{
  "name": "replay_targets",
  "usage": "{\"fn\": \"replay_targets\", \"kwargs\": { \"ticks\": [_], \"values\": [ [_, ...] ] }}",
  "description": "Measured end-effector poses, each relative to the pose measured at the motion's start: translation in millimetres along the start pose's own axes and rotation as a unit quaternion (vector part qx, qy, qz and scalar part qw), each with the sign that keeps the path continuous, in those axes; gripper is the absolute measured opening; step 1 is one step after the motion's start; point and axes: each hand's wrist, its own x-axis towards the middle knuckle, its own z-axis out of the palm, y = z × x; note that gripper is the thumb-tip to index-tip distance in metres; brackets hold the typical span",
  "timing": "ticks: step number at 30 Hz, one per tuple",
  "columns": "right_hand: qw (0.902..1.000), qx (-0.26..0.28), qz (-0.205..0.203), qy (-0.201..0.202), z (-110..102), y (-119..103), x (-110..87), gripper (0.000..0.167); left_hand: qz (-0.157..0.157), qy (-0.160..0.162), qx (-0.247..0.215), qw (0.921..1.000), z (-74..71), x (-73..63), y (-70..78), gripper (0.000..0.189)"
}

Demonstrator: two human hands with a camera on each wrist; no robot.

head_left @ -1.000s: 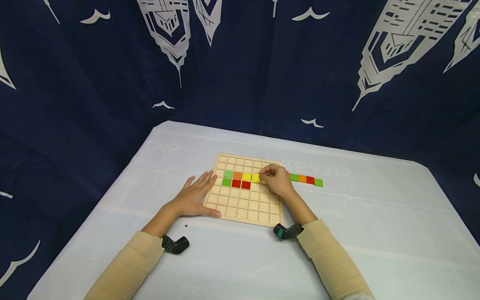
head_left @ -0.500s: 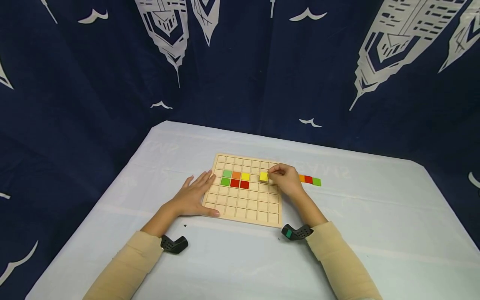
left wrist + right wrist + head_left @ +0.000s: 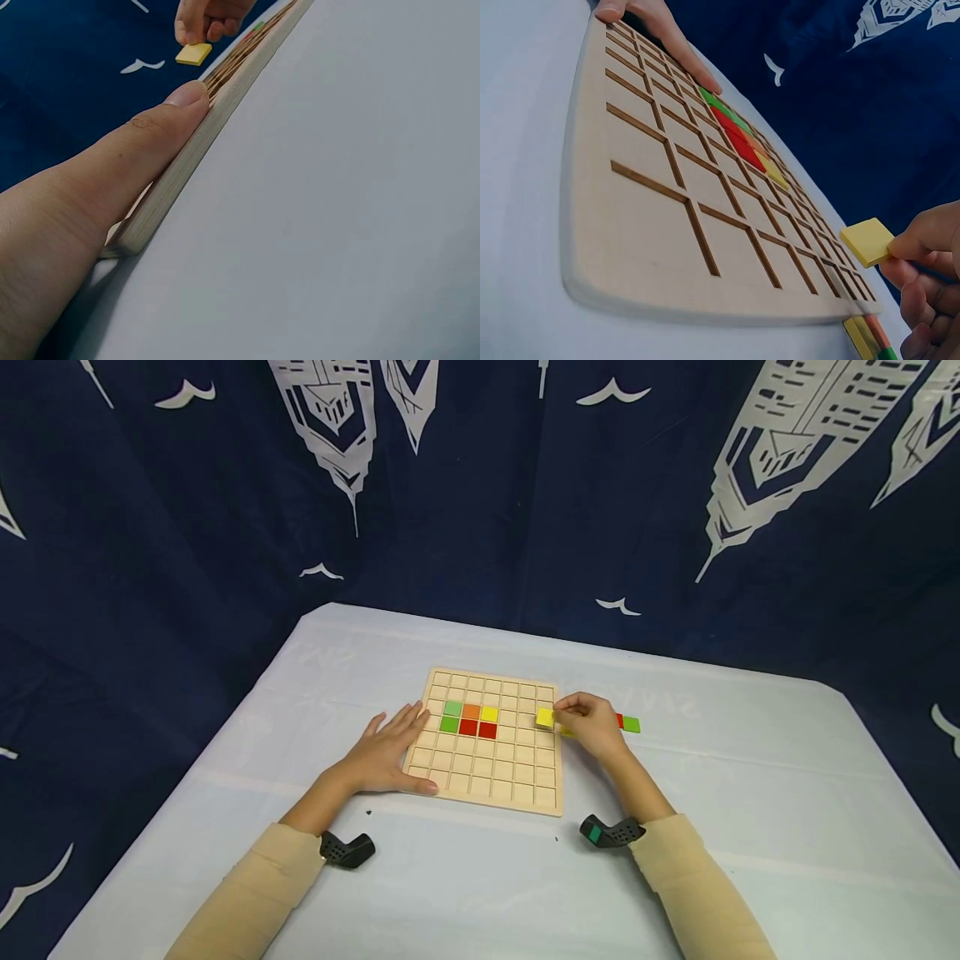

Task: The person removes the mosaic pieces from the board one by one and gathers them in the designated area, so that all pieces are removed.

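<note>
My left hand (image 3: pixel 384 758) rests with spread fingers on the left side of a wooden grid board (image 3: pixel 480 789), its thumb along the near edge. Between thumb and fingertips my right hand (image 3: pixel 594 727) pinches a yellow square tile (image 3: pixel 544 717). That tile is raised over the board's right side, and the right wrist view shows it tilted beside the rim. Set in the grid are a light green tile (image 3: pixel 453 708), an orange tile (image 3: pixel 471 711), a yellow tile (image 3: pixel 489 714), a green tile (image 3: pixel 449 724) and two red tiles (image 3: pixel 477 728).
A row of tiles lies on the white table (image 3: pixel 480 885) right of the board, partly hidden by my right hand; a green tile (image 3: pixel 632 725) ends it. A dark blue patterned cloth (image 3: pixel 480 527) hangs behind the table. Black devices (image 3: pixel 348 851) sit on both wrists.
The yellow tile has come up from its cell beside the other yellow tile and moved right, pinched in my right hand. My left hand stays in place.
</note>
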Motion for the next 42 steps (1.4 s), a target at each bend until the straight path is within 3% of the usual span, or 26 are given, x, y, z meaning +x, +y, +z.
{"fn": "replay_targets", "kwargs": {
  "ticks": [20, 42],
  "values": [
    [0.9995, -0.006, 0.02, 0.024, -25, 17, -8.0, 0.018, -0.001, 0.003, -0.009, 1.0, -0.7, -3.1, 1.3, 0.125],
    [0.9976, -0.058, 0.025, 0.029, -51, 36, -13.4, 0.021, -0.001, 0.001, -0.004, 1.0, 1.1, -0.6, 0.2, 0.125]
  ]
}}
